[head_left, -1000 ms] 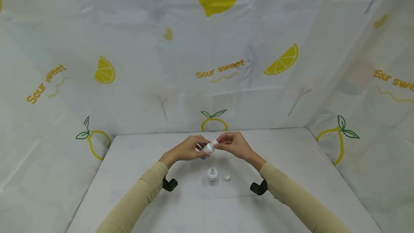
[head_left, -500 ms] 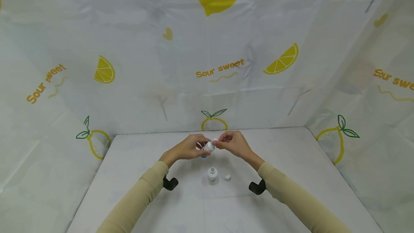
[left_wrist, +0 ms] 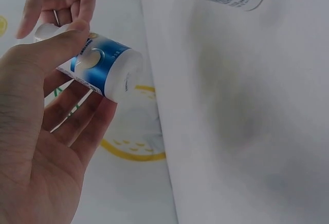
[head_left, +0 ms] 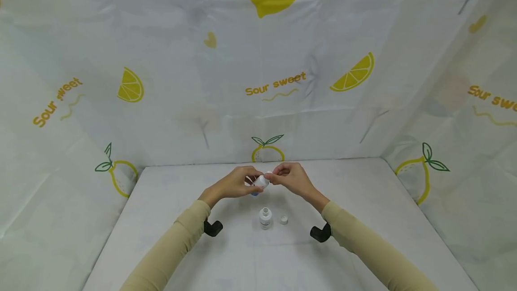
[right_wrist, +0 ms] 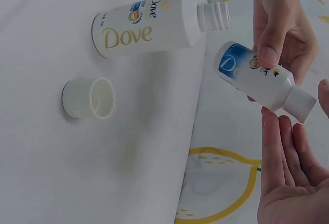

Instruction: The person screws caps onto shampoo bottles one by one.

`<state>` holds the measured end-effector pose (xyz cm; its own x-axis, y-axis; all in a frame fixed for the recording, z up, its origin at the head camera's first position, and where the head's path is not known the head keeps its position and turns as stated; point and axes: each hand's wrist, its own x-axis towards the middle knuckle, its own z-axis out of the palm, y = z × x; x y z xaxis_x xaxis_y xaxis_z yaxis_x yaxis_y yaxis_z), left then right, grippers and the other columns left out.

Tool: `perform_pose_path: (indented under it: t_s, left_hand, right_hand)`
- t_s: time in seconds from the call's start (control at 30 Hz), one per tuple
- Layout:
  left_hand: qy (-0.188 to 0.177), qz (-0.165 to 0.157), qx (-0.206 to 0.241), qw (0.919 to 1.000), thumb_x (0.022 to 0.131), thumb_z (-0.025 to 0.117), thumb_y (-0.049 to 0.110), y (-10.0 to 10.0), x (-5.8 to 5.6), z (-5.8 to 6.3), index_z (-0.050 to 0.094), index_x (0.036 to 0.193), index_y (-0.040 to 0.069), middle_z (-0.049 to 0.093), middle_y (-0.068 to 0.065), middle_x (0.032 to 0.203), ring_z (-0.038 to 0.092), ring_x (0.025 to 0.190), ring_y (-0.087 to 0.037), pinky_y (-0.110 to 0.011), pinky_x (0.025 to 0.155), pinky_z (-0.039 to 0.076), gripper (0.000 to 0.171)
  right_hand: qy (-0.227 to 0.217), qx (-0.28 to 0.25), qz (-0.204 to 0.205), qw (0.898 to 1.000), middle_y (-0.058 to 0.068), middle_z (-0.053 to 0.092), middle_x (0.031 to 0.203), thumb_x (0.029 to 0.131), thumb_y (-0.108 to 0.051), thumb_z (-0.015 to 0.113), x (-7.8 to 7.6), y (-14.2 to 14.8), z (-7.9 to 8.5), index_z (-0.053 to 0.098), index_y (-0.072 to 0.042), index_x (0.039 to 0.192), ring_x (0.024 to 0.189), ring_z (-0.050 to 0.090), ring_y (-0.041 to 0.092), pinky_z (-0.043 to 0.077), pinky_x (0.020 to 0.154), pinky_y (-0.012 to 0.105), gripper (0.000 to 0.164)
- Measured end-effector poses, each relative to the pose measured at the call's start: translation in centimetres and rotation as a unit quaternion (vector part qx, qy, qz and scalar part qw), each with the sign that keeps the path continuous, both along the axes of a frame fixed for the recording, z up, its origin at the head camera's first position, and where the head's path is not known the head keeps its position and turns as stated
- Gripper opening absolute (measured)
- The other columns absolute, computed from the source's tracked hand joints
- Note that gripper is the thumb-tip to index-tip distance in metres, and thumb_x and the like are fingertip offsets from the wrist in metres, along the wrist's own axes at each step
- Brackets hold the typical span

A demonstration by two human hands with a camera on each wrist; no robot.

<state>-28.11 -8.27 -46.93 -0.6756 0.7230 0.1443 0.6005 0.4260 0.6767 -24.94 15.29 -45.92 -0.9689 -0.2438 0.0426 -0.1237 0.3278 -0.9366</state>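
Note:
My left hand point(head_left: 236, 184) grips a small white Dove bottle point(right_wrist: 252, 77) with a blue label, raised above the table and tilted neck toward the right hand. A white cap point(right_wrist: 299, 104) sits on its neck. Around that cap are the thumb and fingers of my right hand point(head_left: 296, 179), which overlap it in the head view; in the right wrist view the fingertips are right at its edge. A larger white Dove bottle point(right_wrist: 169, 26) with gold lettering stands upright on the table, its threaded mouth uncovered. Beside it lies a loose white cap point(right_wrist: 85, 98), hollow side up.
White cloth covers the table point(head_left: 258, 264), and a lemon-print sheet point(head_left: 173, 80) hangs behind and at both sides. Black wrist mounts point(head_left: 212, 228) show below the beige sleeves point(head_left: 173, 246). The standing bottle and loose cap are nearer me than the hands.
The right thumb has shifted up and left across the cap of the held bottle. The left hand keeps its grip; the standing bottle and loose cap have not moved.

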Motion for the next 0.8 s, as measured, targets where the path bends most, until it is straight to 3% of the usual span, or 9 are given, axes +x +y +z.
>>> perform_pose_path:
  t_s: [0.17,0.33,0.5,0.8]
  left_hand:
    - [0.007,-0.003,0.005,1.0,0.085,0.074,0.035,-0.1,-0.1,0.1,0.066,0.122,0.023,0.064,0.009,0.101,0.063,0.094,-0.01,-0.018,0.083,0.056,0.04]
    - [-0.007,0.002,0.012,0.9999,0.084,0.075,0.034,-0.3,0.0,0.2,0.066,0.121,0.022,0.064,0.009,0.1,0.064,0.093,-0.009,-0.018,0.083,0.056,0.04]
    - [-0.023,-0.001,0.019,0.9995,0.085,0.075,0.033,-0.4,0.1,0.3,0.065,0.121,0.021,0.065,0.007,0.102,0.065,0.095,-0.012,-0.019,0.084,0.057,0.039]
    - [-0.056,-0.021,0.03,0.9978,0.087,0.073,0.034,-0.2,0.4,0.9,0.064,0.123,0.021,0.066,0.004,0.109,0.065,0.104,-0.02,-0.021,0.089,0.056,0.039]
  right_hand:
    - [0.007,-0.012,0.028,1.0,0.007,0.073,0.105,0.082,-0.041,0.076,0.1,0.2,0.2,0.069,-0.012,0.106,0.097,0.072,0.017,0.059,0.087,0.033,0.039]
    - [0.021,-0.033,0.087,0.995,0.013,0.067,0.121,0.088,-0.027,0.072,0.3,0.5,0.6,0.064,-0.01,0.121,0.111,0.067,0.025,0.058,0.089,0.027,0.038]
    - [0.019,-0.071,0.132,0.989,0.014,0.065,0.126,0.089,-0.022,0.07,-0.1,0.9,0.1,0.063,-0.009,0.125,0.113,0.066,0.025,0.057,0.091,0.027,0.038]
    - [-0.017,-0.105,0.171,0.979,0.005,0.066,0.128,0.088,-0.023,0.071,-1.5,1.9,-1.3,0.063,-0.013,0.127,0.115,0.065,0.019,0.056,0.096,0.03,0.041]
